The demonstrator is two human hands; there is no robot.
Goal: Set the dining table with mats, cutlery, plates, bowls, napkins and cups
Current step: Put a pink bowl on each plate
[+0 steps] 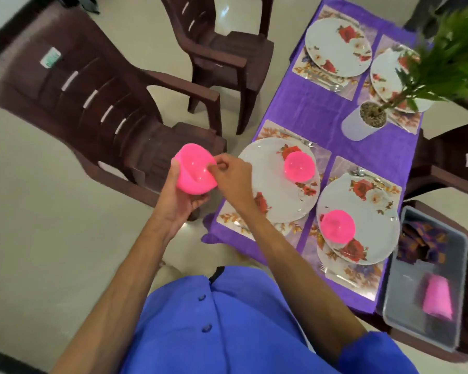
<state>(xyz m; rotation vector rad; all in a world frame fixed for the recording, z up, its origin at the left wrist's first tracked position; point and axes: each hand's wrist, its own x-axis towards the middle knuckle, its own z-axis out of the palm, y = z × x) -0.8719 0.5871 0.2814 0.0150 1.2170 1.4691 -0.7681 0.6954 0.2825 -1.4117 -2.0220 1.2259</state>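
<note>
My left hand (183, 202) grips a stack of pink bowls (195, 172) from below, held over the floor to the left of the table. My right hand (231, 175) pinches the rim of the top bowl. The purple-clothed table (303, 112) carries floral mats with white flowered plates. One pink bowl (299, 166) sits on the near left plate (270, 195). Another pink bowl (337, 226) sits on the near right plate (373, 211). The two far plates (335, 47) (384, 76) hold no bowl. Forks and spoons (327, 82) lie beside the plates.
A potted green plant (368, 120) stands mid-table. A grey tray (427, 279) on a chair at the right holds patterned napkins (422, 244) and pink cups (438, 296). Brown plastic chairs (106, 109) stand left of the table and another at its right.
</note>
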